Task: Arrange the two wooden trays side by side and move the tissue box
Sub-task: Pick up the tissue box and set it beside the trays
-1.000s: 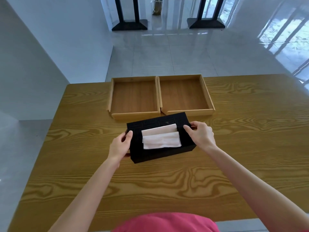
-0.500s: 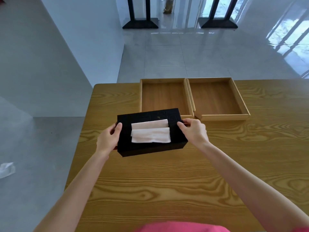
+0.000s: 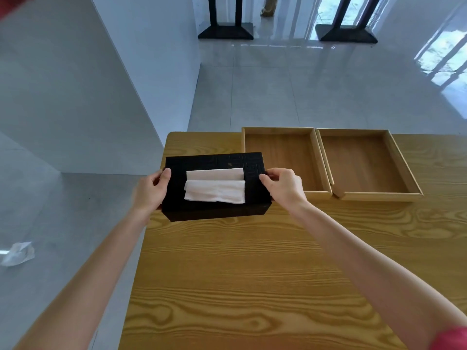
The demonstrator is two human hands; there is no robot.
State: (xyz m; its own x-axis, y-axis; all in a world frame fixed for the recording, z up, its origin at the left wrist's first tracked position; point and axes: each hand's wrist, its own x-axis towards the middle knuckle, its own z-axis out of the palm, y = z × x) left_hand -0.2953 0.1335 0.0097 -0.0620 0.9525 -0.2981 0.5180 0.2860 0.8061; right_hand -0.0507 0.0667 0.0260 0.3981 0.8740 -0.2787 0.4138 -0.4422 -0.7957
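On the grey floor at far left I see a crumpled clear wrapper (image 3: 17,253). My left hand (image 3: 149,192) grips the left end of the black rectangular tissue box (image 3: 214,210), white tissue (image 3: 214,189) showing on top; it sits at the left edge of the yellow wood-grain table (image 3: 252,286). My right hand (image 3: 284,189) grips its right end. Beyond, the left shallow wooden tray (image 3: 278,152) and the right wooden tray (image 3: 361,160) lie side by side, walls touching.
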